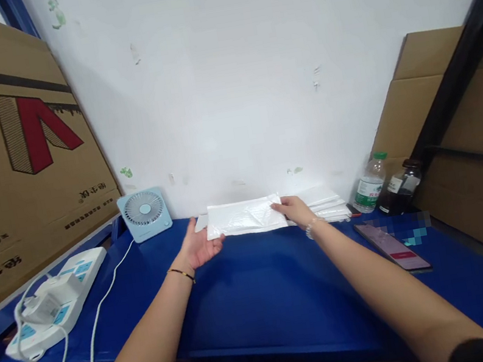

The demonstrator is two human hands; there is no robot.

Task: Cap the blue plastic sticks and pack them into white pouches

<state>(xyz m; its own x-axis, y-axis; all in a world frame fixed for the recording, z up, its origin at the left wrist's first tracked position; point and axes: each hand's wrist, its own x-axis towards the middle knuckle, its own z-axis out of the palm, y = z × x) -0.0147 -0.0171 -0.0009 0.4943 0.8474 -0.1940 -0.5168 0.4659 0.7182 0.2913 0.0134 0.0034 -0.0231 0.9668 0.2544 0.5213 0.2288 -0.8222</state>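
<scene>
A flat white padded mailer is held lengthwise above the back of the blue table, near the wall. My right hand pinches its right end, with the thumb on the front face. My left hand is at the other end, palm turned up, its fingers partly curled under the lower left corner and its thumb apart from them. Behind the mailer lies a stack of similar white mailers, showing mostly to the right and partly hidden by my right hand.
On the blue table stand a light-blue fan and a white power strip with plugs and cables at left. At right are a clear bottle, a dark bottle and a phone. Cardboard borders the left side.
</scene>
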